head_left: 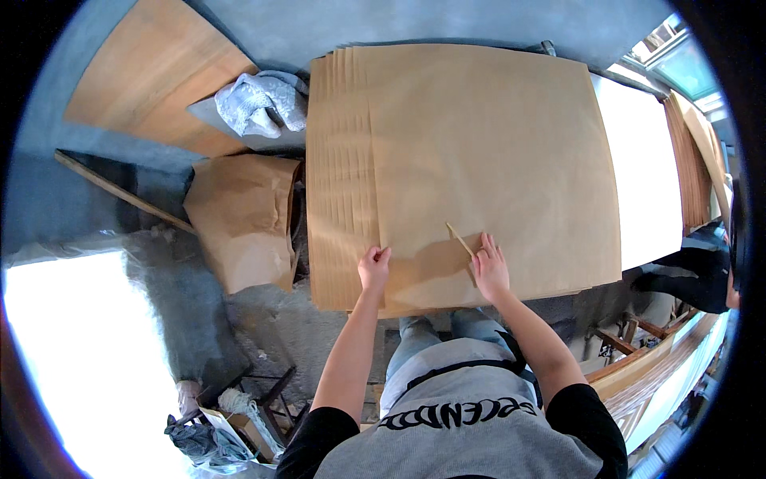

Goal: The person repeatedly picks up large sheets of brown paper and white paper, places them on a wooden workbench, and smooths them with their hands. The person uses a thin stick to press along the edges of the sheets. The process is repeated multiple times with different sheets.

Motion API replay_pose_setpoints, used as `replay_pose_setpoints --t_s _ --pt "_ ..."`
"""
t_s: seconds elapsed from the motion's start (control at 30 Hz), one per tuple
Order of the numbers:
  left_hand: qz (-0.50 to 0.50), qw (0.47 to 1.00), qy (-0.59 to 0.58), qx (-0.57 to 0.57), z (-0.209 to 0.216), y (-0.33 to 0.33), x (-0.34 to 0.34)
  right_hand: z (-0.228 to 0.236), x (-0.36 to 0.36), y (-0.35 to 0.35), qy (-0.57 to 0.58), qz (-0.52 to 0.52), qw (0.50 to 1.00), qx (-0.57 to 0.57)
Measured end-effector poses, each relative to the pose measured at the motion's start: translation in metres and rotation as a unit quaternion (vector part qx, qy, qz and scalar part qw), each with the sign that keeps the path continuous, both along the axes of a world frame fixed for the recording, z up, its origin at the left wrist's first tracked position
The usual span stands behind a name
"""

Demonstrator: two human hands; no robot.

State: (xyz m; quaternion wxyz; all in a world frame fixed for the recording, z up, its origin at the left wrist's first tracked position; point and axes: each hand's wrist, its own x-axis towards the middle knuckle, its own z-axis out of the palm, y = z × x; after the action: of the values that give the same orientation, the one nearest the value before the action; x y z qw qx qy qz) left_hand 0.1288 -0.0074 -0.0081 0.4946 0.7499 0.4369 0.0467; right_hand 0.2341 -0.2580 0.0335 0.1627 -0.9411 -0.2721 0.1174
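Note:
A broad stack of brown kraft paper sheets [487, 136] lies in front of me, its left edges fanned out in narrow steps. My left hand [373, 269] is closed in a pinch at the left edge of the top sheet, close to the near side. Farther right, my right hand [491, 267] rests over the same sheet and holds a thin wooden stick [459, 237] between thumb and fingers. The stick points up and to the left, and its lower end is hidden in the hand. A shadow falls on the paper between both hands.
A white sheet or board [642, 176] adjoins the stack at right, with brown sheets [688, 164] beyond. At left are a folded brown paper piece [243, 215], a grey-white cloth [259, 104] and a wooden board [155, 76]. Another person's dark-clothed leg [686, 279] shows at right.

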Motion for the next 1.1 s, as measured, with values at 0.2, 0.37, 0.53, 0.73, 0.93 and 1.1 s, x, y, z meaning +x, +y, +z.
replay_pose_setpoints --t_s 0.2,0.37,0.53,0.73,0.93,1.1 --pt "0.021 0.999 0.015 -0.02 0.011 -0.001 0.001 0.005 -0.002 0.004 0.031 0.002 1.0 -0.001" --pt "0.003 0.983 -0.085 0.16 0.023 0.001 0.006 0.001 0.001 0.002 0.021 0.009 1.0 0.017" --pt "0.03 0.973 -0.142 0.178 0.01 0.019 0.012 0.002 0.001 0.003 0.026 0.016 0.999 0.007" --pt "-0.042 0.986 0.042 -0.154 0.005 0.035 0.016 -0.001 0.003 0.003 0.025 -0.006 0.999 0.028" --pt "-0.045 0.995 0.086 -0.026 0.009 0.028 0.024 0.009 0.01 0.009 0.067 -0.079 0.993 0.059" --pt "-0.047 0.994 0.098 -0.017 -0.009 0.028 0.019 0.024 0.023 0.026 0.044 -0.087 0.995 0.02"
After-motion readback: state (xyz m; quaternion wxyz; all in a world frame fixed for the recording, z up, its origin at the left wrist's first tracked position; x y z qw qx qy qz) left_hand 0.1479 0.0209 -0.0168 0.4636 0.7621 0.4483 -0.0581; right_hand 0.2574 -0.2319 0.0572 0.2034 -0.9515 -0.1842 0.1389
